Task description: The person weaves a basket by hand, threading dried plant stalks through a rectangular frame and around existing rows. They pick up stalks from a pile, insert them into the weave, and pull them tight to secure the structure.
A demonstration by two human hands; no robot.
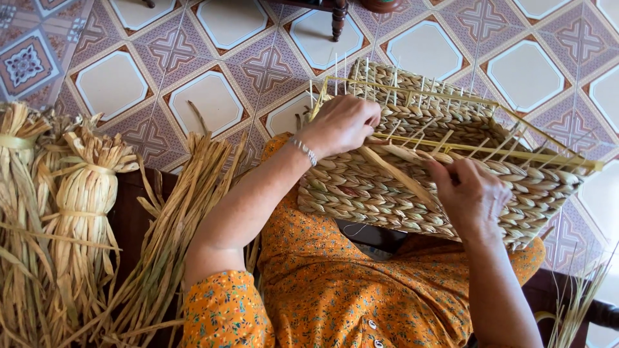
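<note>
Grip check: your left hand is closed over the basket rim, steadying it on your lap. Your right hand is pinched on a flat straw strand that runs across the woven wall, held taut, likely to thread between the upright ribs. The basket is tilted toward you so the rim faces your hands. Tied straw bundles and loose straw lie at your left, within reach. Tiled floor beyond.

Straw bundles lie left of the basket
</note>
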